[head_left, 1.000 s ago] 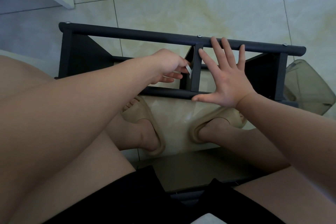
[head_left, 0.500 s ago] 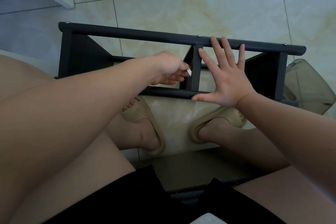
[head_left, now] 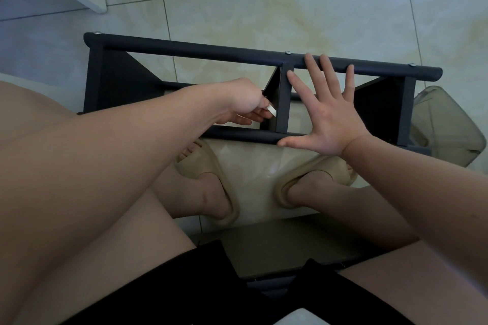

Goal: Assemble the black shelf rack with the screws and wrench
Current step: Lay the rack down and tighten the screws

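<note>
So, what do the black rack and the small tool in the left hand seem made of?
The black rack looks like painted metal: matte round tubes, bright screw heads. The small tool pinched in the left hand is probably bare metal: pale flat end, mostly hidden.

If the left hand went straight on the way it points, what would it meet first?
Probably the rack's middle upright bar, just beyond the small wrench that the left hand pinches; depth is unclear.
</note>
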Tool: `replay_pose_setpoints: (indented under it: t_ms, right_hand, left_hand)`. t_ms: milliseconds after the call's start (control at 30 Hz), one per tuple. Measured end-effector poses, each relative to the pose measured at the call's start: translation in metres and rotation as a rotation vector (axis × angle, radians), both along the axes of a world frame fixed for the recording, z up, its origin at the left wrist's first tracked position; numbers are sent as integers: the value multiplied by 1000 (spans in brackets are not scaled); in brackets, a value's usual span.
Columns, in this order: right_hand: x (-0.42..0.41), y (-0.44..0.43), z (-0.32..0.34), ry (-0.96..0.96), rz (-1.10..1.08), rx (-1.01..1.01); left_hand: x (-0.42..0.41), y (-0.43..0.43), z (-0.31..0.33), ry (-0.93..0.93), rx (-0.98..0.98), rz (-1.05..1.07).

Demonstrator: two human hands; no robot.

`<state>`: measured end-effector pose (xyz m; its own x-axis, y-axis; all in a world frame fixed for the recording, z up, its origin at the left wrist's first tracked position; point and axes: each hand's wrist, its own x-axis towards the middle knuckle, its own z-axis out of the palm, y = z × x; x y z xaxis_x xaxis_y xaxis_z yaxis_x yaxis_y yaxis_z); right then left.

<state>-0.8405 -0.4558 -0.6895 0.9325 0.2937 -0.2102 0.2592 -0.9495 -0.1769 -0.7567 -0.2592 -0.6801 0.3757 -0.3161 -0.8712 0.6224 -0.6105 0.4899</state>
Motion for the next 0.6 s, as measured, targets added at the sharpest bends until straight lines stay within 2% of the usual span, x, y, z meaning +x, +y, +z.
replay_pose_setpoints:
  t_ms: [600]
  right_hand:
    - [0,0,-2,-16,2,0]
  left_hand:
    - [6,14,8,-161,16,-298]
